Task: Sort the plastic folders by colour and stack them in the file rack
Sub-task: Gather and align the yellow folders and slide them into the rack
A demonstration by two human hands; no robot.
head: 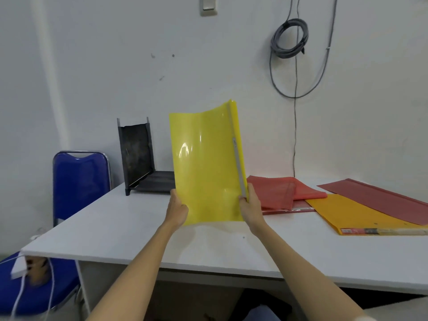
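A yellow plastic folder stands upright above the white table, bowed slightly, its grey spine strip on the right. My left hand grips its lower left edge and my right hand grips its lower right edge by the spine. The black file rack stands behind and to the left, partly hidden by the folder, with nothing visible in it. On the table to the right lie a light red folder, an orange-yellow folder and a dark red folder.
A blue chair stands against the table's left end. A second blue seat with a white power strip and cables sits at the lower left. Grey cable coils hang on the wall behind.
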